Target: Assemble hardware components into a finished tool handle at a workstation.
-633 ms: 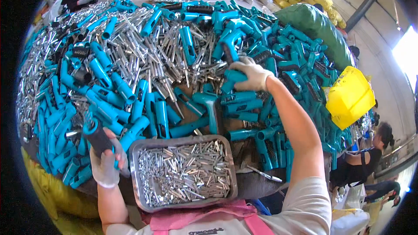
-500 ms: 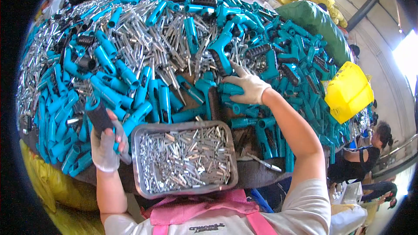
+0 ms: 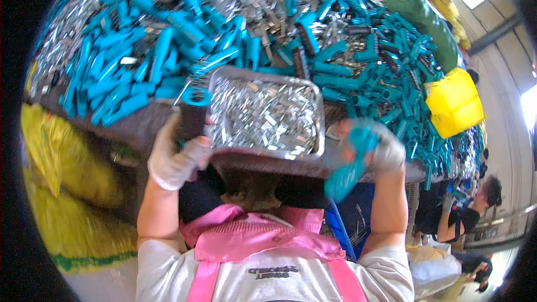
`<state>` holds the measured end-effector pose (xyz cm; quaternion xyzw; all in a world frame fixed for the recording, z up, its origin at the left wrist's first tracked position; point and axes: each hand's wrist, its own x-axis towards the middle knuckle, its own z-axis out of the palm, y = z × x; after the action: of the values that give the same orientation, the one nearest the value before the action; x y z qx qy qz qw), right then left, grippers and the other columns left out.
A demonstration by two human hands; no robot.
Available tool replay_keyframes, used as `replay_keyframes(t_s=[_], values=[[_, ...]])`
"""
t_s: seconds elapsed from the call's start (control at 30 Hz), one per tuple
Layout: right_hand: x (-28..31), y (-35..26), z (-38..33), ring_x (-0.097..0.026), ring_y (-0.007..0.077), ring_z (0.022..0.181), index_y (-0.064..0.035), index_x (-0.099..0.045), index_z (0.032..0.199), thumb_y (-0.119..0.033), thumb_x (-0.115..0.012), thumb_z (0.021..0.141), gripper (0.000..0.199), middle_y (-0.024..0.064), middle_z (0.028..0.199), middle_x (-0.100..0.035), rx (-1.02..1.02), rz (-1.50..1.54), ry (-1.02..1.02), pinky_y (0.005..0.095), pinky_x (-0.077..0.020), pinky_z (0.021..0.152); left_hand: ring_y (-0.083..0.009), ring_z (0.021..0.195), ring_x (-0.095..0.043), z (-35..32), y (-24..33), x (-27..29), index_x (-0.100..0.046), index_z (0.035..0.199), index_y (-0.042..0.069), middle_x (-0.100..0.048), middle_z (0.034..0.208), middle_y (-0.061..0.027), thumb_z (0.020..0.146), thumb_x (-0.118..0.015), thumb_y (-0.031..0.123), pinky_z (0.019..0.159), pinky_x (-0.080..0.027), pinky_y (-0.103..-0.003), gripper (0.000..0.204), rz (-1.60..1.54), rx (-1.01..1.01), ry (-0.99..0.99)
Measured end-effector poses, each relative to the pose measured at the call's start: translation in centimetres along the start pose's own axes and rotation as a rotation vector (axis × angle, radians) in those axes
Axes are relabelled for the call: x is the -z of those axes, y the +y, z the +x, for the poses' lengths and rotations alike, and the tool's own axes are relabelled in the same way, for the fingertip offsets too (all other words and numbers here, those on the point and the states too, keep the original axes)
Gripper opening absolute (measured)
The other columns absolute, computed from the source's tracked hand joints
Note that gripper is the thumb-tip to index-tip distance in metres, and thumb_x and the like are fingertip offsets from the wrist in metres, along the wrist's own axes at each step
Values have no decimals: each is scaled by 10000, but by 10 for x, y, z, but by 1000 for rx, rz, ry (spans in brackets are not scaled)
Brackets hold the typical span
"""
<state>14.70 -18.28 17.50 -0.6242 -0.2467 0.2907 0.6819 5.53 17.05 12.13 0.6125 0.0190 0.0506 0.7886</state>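
Head view: a yellow plastic bin (image 3: pixel 454 103) sits at the far right edge of the tabletop (image 3: pixel 140 128), well beyond the right hand's fingers, and a green sack (image 3: pixel 428 22) lies behind it. Yellow sacks (image 3: pixel 67 190) slump below the tabletop, left of the left hand.

The left hand (image 3: pixel 173 159), in a white glove, has its fingers (image 3: pixel 196 148) closed around a dark handle part (image 3: pixel 193 120) that carries a teal ring on top. The right hand (image 3: pixel 380 148), also gloved, has its fingers closed around a teal plastic handle (image 3: pixel 349 168), which points down and toward the body; it is blurred.

Between the two hands lies a metal tray (image 3: pixel 319 117) filled with small shiny metal pieces (image 3: pixel 263 114), its left rim just beside the left fingers. Beyond the tray, a heap of teal handles (image 3: pixel 140 61) and metal parts covers the tabletop. Another person (image 3: pixel 470 215) sits to the lower right.
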Motion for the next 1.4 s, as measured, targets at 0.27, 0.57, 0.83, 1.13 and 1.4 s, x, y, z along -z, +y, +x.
replay_keyframes(t_s=[0.27, 0.57, 0.83, 1.13, 1.4], values=[[-134, 71, -80, -542, 163, 596, 21, -523, 1078, -439, -744, 628, 680, 89, 725, -581, -441, 424, 182, 283, -444, 601, -205, 743, -610, -65, -51, -20, -544, 1064, 54, -608, 822, -125, 741, -731, 160, 692, -473, -318, 387, 561, -166, -239], [-107, 8, -68, -589, 112, 720, -44, -565, 948, -173, -763, 662, 371, 69, 779, -612, -121, -837, 80, 282, -478, 657, -321, 771, -629, -98, -49, -22, -536, 1064, 105, -633, 834, -146, 746, -681, 247, 674, -497, -365, 377, 797, -82, -496], [-121, 45, -57, -581, 264, 839, -87, -592, 962, -160, -694, 645, 341, 75, 875, -609, 214, -1187, -423, 382, -460, 794, -156, 879, -571, -115, -96, -29, -548, 1130, 58, -635, 944, -72, 723, -711, 229, 799, -452, -317, 470, 316, 511, -1026], [-118, 50, -56, -563, 181, 813, -88, -588, 851, -187, -600, 606, 264, 14, 758, -545, 789, -1648, -611, 367, -477, 803, -115, 1007, -459, -109, -124, -33, -453, 1257, 61, -531, 1070, -4, 777, -679, 181, 911, -363, -267, 544, -67, 754, -1243], [-120, 95, -82, -616, 199, 911, -13, -540, 1165, -387, -511, 877, 473, 145, 1037, -623, -942, 477, 124, 341, -488, 823, -289, 806, -632, -101, -79, -35, -520, 1064, 129, -631, 907, -110, 758, -632, 299, 680, -504, -393, 368, 1434, -347, -655]])
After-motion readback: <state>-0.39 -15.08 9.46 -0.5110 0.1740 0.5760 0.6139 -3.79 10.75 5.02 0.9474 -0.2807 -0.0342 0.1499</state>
